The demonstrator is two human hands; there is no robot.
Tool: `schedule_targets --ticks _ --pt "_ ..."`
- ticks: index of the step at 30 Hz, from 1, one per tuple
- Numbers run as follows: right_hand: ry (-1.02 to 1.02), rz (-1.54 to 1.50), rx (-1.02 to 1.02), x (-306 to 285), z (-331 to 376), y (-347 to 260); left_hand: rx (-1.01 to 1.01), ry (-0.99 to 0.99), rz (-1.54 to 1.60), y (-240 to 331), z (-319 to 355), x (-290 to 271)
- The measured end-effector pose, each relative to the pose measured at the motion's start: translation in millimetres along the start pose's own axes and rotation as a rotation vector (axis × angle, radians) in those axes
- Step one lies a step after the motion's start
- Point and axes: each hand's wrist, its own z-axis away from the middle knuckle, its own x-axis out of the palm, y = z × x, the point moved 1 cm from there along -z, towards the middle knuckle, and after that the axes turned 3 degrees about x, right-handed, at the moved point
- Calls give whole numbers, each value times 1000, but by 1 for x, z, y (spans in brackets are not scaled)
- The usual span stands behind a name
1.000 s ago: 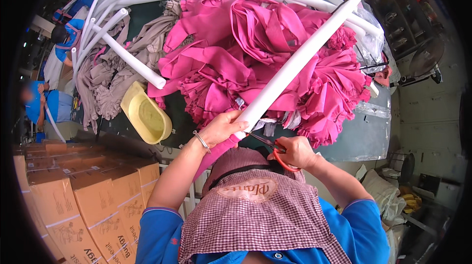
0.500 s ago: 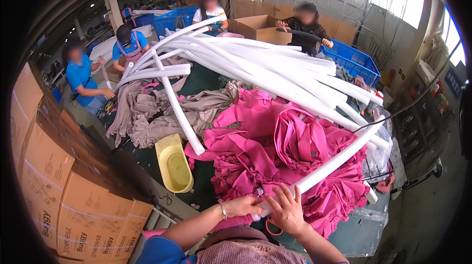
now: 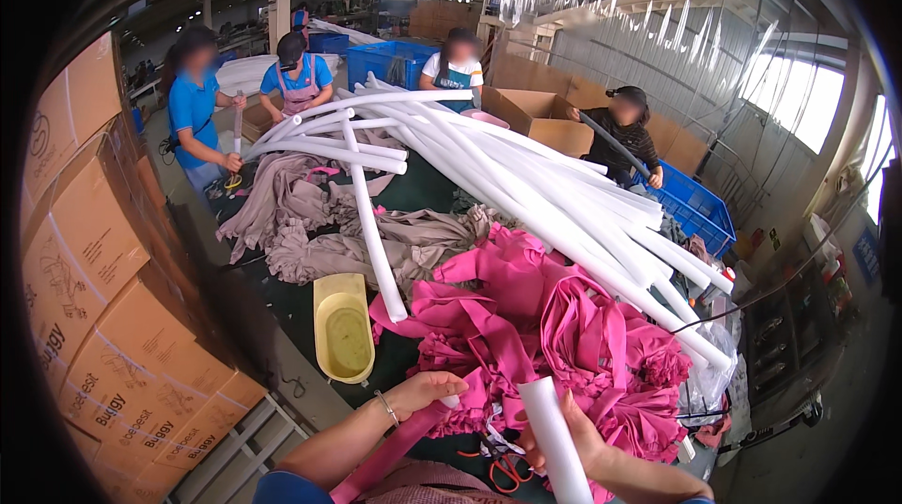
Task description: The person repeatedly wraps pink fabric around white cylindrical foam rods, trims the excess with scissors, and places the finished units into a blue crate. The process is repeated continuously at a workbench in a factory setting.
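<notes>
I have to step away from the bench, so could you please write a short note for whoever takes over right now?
Left hand: gripping a pink fabric strip.
Right hand: wrapped around the near end of a white foam tube.
Orange-handled scissors lie between the hands.
Pink fabric pile ahead, long white tubes across it, yellow tray to the left.
Done: tube in hand.
Left: tube is bare, fabric not on it.

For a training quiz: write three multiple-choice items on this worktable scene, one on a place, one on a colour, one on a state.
1. The yellow tray lies:
A. left of the pink fabric
B. on top of the white tubes
C. inside a blue crate

2. The scissors have handles that are:
A. green
B. orange-red
C. black

3. The right hand:
A. hangs free
B. grips a white tube
C. holds the tray

Answers: 1 A, the tray sits on the table beside the pink heap; 2 B, orange-red loops show below the hands; 3 B, its fingers wrap the tube.
</notes>
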Motion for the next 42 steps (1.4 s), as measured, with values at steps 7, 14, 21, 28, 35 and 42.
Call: schedule_targets --ticks 7,14,21,28,35,42 --pt "231 273 -360 -4 -122 109 215 160 -106 5 -37 34" --pt "369 -176 -677 -42 -108 62 275 88 -424 19 -52 62" --pt "615 -264 -644 -143 -98 6 82 30 -715 -25 -31 109" --pt "595 -438 -1373 -170 23 -70 104 31 -822 -48 55 75" --pt "454 233 -635 -42 -69 3 137 463 -1007 -4 85 44" --pt "292 428 -562 -4 -103 25 389 505 -1068 -15 94 46"
